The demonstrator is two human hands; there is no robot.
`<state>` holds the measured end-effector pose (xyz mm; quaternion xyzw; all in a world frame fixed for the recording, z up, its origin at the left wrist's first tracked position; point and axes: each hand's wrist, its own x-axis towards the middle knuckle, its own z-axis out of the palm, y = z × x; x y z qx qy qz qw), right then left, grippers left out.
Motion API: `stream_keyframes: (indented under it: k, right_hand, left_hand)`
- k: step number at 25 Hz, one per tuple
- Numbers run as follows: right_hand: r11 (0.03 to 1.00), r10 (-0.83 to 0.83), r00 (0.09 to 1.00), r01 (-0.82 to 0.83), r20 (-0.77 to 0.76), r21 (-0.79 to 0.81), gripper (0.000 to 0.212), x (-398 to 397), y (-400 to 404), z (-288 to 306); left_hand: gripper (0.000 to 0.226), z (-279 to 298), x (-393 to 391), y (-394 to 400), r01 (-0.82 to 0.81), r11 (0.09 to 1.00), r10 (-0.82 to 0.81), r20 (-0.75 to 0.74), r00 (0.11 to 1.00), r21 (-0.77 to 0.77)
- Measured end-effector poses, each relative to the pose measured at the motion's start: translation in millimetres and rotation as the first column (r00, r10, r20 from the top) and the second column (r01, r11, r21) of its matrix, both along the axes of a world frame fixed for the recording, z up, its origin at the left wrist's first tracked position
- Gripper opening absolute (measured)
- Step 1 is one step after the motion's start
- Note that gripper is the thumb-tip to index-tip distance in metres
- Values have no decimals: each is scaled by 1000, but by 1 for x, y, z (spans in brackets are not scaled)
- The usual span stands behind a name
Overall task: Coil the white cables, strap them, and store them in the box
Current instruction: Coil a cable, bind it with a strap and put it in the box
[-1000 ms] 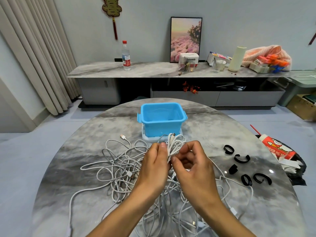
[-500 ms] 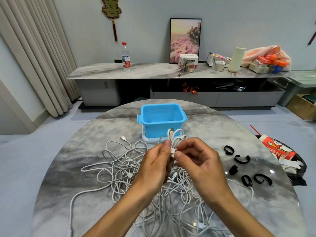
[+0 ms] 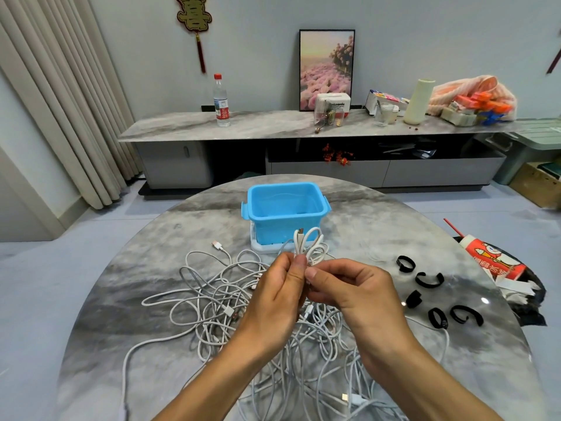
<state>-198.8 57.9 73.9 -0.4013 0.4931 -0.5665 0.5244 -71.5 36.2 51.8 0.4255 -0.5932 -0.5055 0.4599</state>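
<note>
A small coil of white cable [image 3: 311,246] stands up between my two hands, its plug pointing upward. My left hand [image 3: 274,294] pinches the coil from the left. From the right, my right hand [image 3: 353,288] pinches the same coil with thumb and fingers. Under my forearms a tangled heap of white cables [image 3: 230,308] spreads over the round marble table [image 3: 121,287]. The open blue box [image 3: 285,208] sits on a white lid just beyond the coil. Several black straps [image 3: 428,279] lie on the table to the right.
A red and white paper packet [image 3: 493,261] lies at the table's right edge over a dark bag. Behind the table runs a long low cabinet [image 3: 303,126] with a bottle, a picture and clutter. Curtains hang at the left.
Both hands rose slightly and drew closer at the fingertips. The coil became tighter and now stands more upright in front of the box.
</note>
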Motion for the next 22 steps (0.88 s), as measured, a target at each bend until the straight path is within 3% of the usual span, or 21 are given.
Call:
stream_keyframes:
  k: [4, 6, 12, 18, 20, 22]
  right_hand:
    - [999, -14, 996, 11, -92, -35, 6, -4, -1, 4]
    - [999, -8, 995, 3, -98, -47, 8, -6, -1, 5]
    - [998, 20, 996, -25, -82, -61, 6, -7, -5, 4]
    - [995, 40, 984, -55, -172, -89, 8, -10, -6, 1]
    - [995, 35, 980, -52, -195, -81, 7, -8, -6, -1]
    - [996, -11, 960, -14, -280, -87, 9, -5, -7, -4]
  left_hand:
    - [20, 6, 5, 2, 126, 987, -119, -76, 990, 99]
    - [28, 8, 7, 0, 163, 982, -156, -72, 985, 96]
    - [35, 7, 7, -2, 123, 991, -117, 119, 986, -45]
    - [19, 5, 9, -5, 130, 988, -138, 112, 984, 77]
    - [20, 4, 11, -6, 63, 997, -71, 245, 967, 42]
    - [19, 2, 12, -6, 22, 996, 18, 458, 889, -81]
